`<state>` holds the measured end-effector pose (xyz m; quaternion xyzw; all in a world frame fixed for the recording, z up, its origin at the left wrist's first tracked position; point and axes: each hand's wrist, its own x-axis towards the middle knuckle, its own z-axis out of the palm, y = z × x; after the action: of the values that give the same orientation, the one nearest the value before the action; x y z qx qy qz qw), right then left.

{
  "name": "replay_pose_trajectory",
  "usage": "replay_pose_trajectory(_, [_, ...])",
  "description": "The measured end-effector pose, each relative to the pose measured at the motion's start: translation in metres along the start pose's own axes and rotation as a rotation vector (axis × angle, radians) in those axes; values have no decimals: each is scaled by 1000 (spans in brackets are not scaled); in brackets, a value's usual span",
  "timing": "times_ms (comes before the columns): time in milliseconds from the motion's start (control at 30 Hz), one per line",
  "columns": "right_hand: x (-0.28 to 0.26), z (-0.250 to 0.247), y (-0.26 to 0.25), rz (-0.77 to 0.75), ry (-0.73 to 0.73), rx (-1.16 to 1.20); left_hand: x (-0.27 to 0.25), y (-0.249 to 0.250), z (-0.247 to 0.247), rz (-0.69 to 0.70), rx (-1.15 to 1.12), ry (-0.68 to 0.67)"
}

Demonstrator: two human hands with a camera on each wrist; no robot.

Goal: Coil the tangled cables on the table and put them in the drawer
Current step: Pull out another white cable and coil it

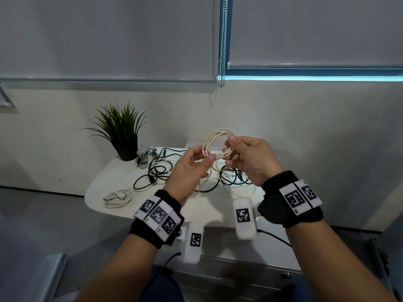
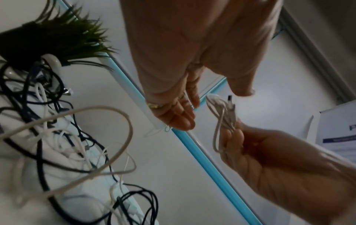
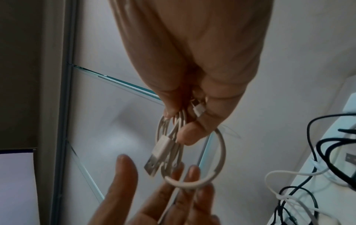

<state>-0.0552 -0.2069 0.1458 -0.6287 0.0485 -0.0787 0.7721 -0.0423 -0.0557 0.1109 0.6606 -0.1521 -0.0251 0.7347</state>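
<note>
I hold a white cable coil (image 1: 218,138) in the air above the white table (image 1: 104,177). My right hand (image 1: 230,149) pinches the coil's loops together between thumb and fingers; in the right wrist view the USB plug (image 3: 158,153) sticks out below that grip. My left hand (image 1: 205,160) is beside the coil with its fingers (image 3: 123,175) straight, gripping nothing. A tangle of black and white cables (image 1: 161,171) lies on the table under my hands. Another white coiled cable (image 1: 117,198) rests at the table's front left.
A potted plant (image 1: 122,136) and a small stapler-like tool (image 1: 144,158) stand at the table's back left. A white cabinet front (image 1: 239,271) with a knob sits below the table's near edge. A bead chain (image 1: 223,40) hangs from the blind behind.
</note>
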Motion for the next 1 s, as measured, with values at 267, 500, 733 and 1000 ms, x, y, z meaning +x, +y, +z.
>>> replay_pose_trajectory(267, [-3, 7, 3, 15, -97, -85, 14, 12, -15, 76, 142, 41])
replay_pose_trajectory(500, [-6, 3, 3, 42, -150, 57, 11, 13, -12, 56, -62, 172])
replay_pose_trajectory(733, [-7, 3, 14, 90, -123, 49, 13, 14, -15, 92, -156, 269])
replay_pose_trajectory(1000, [-13, 4, 7, 134, -189, -106, 13, 12, -12, 112, -101, 287])
